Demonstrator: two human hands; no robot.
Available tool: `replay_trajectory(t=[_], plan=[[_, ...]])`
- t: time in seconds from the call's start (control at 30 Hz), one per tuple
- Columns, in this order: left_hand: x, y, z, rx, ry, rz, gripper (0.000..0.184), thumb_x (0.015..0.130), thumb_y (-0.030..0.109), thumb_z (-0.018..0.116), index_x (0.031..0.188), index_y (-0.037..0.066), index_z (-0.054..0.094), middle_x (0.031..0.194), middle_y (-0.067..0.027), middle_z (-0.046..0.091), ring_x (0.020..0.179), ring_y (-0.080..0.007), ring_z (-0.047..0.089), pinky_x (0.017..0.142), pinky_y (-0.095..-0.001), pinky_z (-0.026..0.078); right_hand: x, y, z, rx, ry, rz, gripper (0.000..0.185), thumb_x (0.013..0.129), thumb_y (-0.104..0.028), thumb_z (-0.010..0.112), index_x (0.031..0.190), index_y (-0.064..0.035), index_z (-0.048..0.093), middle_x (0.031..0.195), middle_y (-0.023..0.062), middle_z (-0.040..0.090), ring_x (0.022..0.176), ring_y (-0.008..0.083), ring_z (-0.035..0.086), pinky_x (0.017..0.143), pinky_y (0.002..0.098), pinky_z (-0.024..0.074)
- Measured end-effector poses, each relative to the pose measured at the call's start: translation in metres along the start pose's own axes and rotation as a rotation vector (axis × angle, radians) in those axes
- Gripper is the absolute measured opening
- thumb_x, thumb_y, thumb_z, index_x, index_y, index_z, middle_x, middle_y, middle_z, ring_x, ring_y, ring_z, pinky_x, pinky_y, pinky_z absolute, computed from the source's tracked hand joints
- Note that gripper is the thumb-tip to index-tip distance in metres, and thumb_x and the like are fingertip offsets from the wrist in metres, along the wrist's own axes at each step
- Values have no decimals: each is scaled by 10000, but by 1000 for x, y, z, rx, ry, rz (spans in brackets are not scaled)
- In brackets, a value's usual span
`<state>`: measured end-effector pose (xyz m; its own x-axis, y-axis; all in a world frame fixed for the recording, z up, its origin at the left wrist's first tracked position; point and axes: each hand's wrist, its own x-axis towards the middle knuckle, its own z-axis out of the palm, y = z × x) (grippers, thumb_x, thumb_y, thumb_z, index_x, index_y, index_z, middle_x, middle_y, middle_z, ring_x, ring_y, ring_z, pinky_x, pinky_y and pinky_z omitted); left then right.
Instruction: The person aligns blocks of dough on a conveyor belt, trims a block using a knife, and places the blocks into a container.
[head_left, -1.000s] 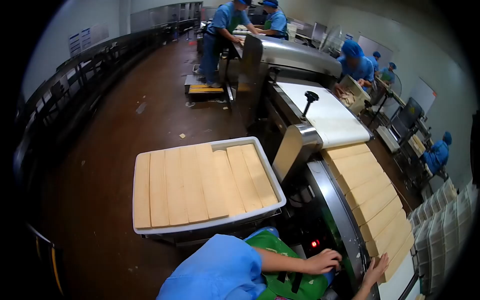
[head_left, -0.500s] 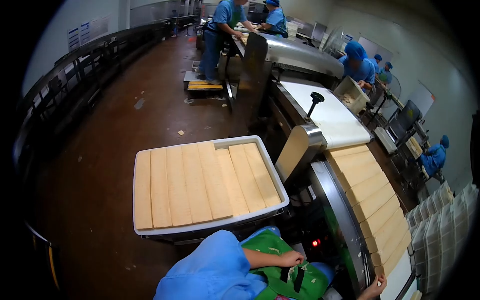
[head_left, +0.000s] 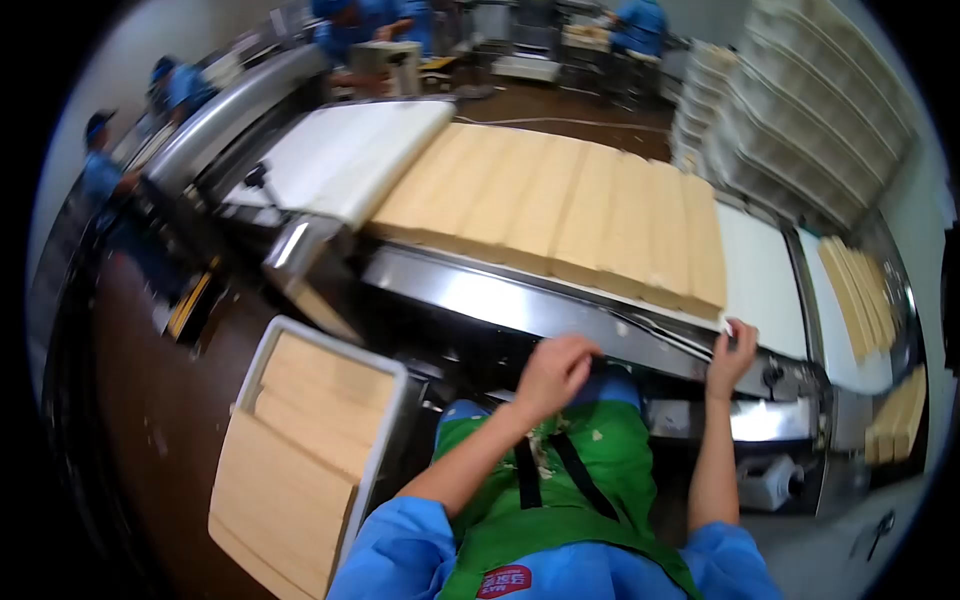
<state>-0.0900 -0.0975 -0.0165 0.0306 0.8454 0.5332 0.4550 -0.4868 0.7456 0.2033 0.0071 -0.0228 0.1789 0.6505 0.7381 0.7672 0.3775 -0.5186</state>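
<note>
A row of pale yellow slabs [head_left: 560, 205] lies side by side on the white conveyor belt [head_left: 760, 270]. My right hand [head_left: 733, 360] is at the belt's front edge, by the near corner of the row's right end. Its thumb and fingers are pinched together, with a small white bit at the tips that I cannot make out. Above my lap, in front of the metal side rail [head_left: 480, 295], is my left hand [head_left: 555, 378]. Its fingers are loosely bent and somewhat blurred, and nothing shows in them. A green apron [head_left: 600, 470] with crumbs covers my lap.
At lower left stands a white tub [head_left: 383, 440] of similar slabs. More slabs [head_left: 860, 295] lie on a surface at the far right. Stacked white crates [head_left: 800, 110] rise behind the belt. Several people in blue work farther back, one beside a machine roller cover [head_left: 240, 115].
The view has swung right, bringing the belt across the middle. My left hand has risen from the apron on my lap. My right hand remains near the end of the slab row.
</note>
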Motion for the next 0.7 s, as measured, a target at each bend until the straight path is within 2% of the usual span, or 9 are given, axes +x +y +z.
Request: replay_trajectory(t=[0.03, 0.07, 0.1, 0.17, 0.3, 0.4, 0.5, 0.57, 0.7], plan=[[15, 3, -3, 0, 2, -45, 140, 797, 26, 579, 927, 43, 626, 957, -110, 622, 852, -291, 589, 766, -386, 457, -1, 1, 2, 25, 8, 26, 203, 744, 56, 560, 932, -7, 602, 812, 107, 498, 769, 247, 513, 724, 345, 426], [33, 3, -5, 80, 76, 56, 135, 801, 32, 581, 926, 49, 629, 950, -104, 622, 871, -292, 583, 787, -389, 444, -2, -4, 3, 54, 32, 43, 208, 752, 67, 564, 941, -9, 606, 779, 90, 503, 729, 225, 521, 702, 325, 435], [48, 1, -5, 161, 156, 159, 129, 806, 39, 583, 925, 55, 631, 944, -98, 622, 889, -293, 578, 809, -391, 431, -3, -9, 3, 114, 51, 76, 214, 737, 74, 609, 935, -9, 612, 757, 73, 515, 713, 205, 530, 690, 303, 441], [70, -15, 3, 236, 155, 144, 114, 811, 53, 586, 918, 63, 626, 908, -90, 603, 895, -297, 563, 837, -405, 399, -4, -10, 1, 174, 30, 92, 223, 705, 63, 673, 909, -9, 621, 746, 67, 538, 701, 189, 547, 680, 294, 451], [91, -34, 29, 323, 6, 36, 112, 854, 125, 589, 930, 54, 632, 920, -93, 623, 903, -290, 570, 854, -402, 387, -4, -9, 0, 182, -1, 119, 135, 683, 23, 729, 771, -15, 633, 714, 67, 576, 653, 178, 583, 616, 295, 458], [91, -37, 44, 503, -18, 70, 126, 857, 186, 603, 909, 77, 637, 871, -74, 604, 876, -273, 560, 853, -404, 364, -5, -8, 2, 176, -8, 118, 125, 700, 20, 717, 787, -13, 633, 717, 70, 582, 655, 177, 586, 613, 295, 459], [90, -38, 44, 516, -53, 71, 169, 848, 207, 608, 955, 78, 605, 887, -78, 572, 885, -276, 533, 860, -404, 356, -8, -6, 5, 290, -51, 311, 101, 726, 8, 702, 776, -10, 617, 716, 77, 586, 661, 200, 586, 615, 305, 458], [92, -36, 43, 509, -74, 74, 196, 843, 208, 610, 983, 71, 593, 906, -90, 564, 906, -283, 526, 862, -407, 354, -3, -10, 3, 160, -9, 33, 99, 747, -8, 691, 755, -10, 593, 718, 89, 590, 667, 226, 583, 618, 319, 455], [92, -34, 42, 528, -131, 71, 256, 837, 216, 611, 1042, 65, 580, 963, -107, 561, 965, -291, 519, 892, -412, 343, 0, -15, -1, 110, -65, 58, 114, 762, -33, 685, 736, -12, 576, 716, 100, 582, 674, 255, 571, 629, 329, 446]])
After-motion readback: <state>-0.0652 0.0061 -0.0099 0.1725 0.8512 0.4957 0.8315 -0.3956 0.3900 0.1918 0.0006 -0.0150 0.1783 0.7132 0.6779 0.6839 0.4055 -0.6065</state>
